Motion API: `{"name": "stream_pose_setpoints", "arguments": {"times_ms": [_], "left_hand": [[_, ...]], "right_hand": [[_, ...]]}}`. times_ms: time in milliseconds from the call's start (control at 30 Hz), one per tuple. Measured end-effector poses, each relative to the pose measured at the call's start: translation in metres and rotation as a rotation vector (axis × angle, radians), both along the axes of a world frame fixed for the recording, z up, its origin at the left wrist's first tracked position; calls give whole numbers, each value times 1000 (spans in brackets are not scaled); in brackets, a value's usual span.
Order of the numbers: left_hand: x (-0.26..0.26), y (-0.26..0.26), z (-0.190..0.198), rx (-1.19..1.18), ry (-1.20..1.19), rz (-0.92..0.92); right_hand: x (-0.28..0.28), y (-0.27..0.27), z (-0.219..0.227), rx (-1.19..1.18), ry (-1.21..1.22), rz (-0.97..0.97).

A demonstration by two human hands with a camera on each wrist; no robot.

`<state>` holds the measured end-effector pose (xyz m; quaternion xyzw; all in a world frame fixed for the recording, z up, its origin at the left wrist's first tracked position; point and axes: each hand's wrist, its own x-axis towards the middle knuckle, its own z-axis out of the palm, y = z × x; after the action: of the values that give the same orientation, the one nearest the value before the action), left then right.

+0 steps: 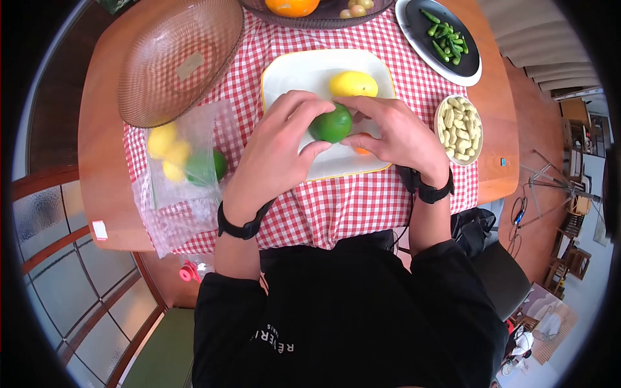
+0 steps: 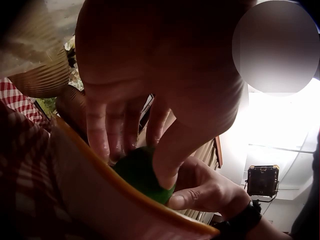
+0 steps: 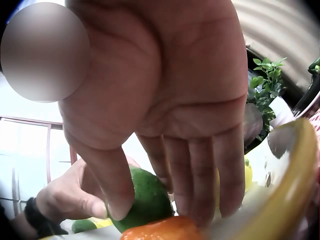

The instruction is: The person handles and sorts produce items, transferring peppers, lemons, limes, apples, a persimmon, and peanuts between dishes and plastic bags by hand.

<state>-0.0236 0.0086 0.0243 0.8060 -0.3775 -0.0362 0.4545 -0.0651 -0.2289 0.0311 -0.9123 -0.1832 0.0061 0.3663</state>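
Observation:
A green round fruit point(image 1: 332, 124) is held over the white tray point(image 1: 284, 74), between both hands. The left hand point(image 1: 278, 145) grips its left side with thumb and fingers. On the other side, the right hand point(image 1: 398, 132) has its thumb and fingers around the fruit. In the right wrist view the right thumb presses the green fruit point(image 3: 145, 200), just above an orange item point(image 3: 165, 230). A yellow fruit point(image 1: 353, 84) lies at the back of the tray. The left wrist view has the green fruit point(image 2: 140, 172) behind the tray's rim point(image 2: 125, 185).
A clear bag point(image 1: 184, 152) with yellow and green fruits lies left of the tray, below an empty ribbed basket point(image 1: 178, 61). At right are a bowl of peanuts point(image 1: 460, 129) and a plate of green peppers point(image 1: 446, 39). A fruit bowl point(image 1: 317, 21) stands behind.

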Motion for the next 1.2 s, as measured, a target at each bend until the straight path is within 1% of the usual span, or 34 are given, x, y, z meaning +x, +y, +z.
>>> {"name": "stream_pose_setpoints", "arguments": {"times_ms": [67,200,267,400,467,500,567,600,633,700,733,800,833,867,900,967,1000,1067,1100,1200], "left_hand": [[-2,1,0,-71,-40,-23],[-4,2,-5,-70,-79,-49],[-2,2,-4,-42,-28,-56],[-3,2,-6,-13,-6,-65],[-4,1,-5,63,67,-82],[-5,1,-6,69,60,-73],[-5,-1,-9,139,140,-134],[-6,-1,-8,139,118,-130],[-5,-2,-5,154,105,-121],[-7,-2,-3,-6,74,-51],[-4,-2,-2,-55,13,-31],[-3,0,-3,-71,-9,-16],[-2,0,-1,-95,-37,-4],[-1,0,0,-116,-174,0],[-1,-1,2,-115,-190,-2],[-6,-1,6,-10,-68,66],[-7,-2,7,-2,-72,73],[-13,-5,11,-72,-157,156],[-15,-5,10,-63,-153,159],[-17,-7,11,100,-166,196]], "right_hand": [[-1,0,0,-32,-25,13],[-2,3,2,-2,-8,29],[-1,1,0,12,-8,25],[-2,1,1,9,-12,15],[-4,2,4,23,14,14],[-2,2,6,37,21,10],[-1,2,7,44,-9,5],[-1,2,8,57,-20,-18],[-1,2,8,71,-25,-42],[-1,2,11,80,-67,-70],[-1,3,14,103,-127,-125],[-2,3,13,180,-241,-224],[-4,3,13,184,-246,-227],[-4,3,12,244,-252,-256],[-3,3,13,304,-259,-282],[-2,1,15,293,-292,-290],[-3,0,15,301,-295,-305],[-5,1,13,346,-302,-321],[-7,1,11,354,-296,-319],[-7,-1,11,390,-300,-322]]}}
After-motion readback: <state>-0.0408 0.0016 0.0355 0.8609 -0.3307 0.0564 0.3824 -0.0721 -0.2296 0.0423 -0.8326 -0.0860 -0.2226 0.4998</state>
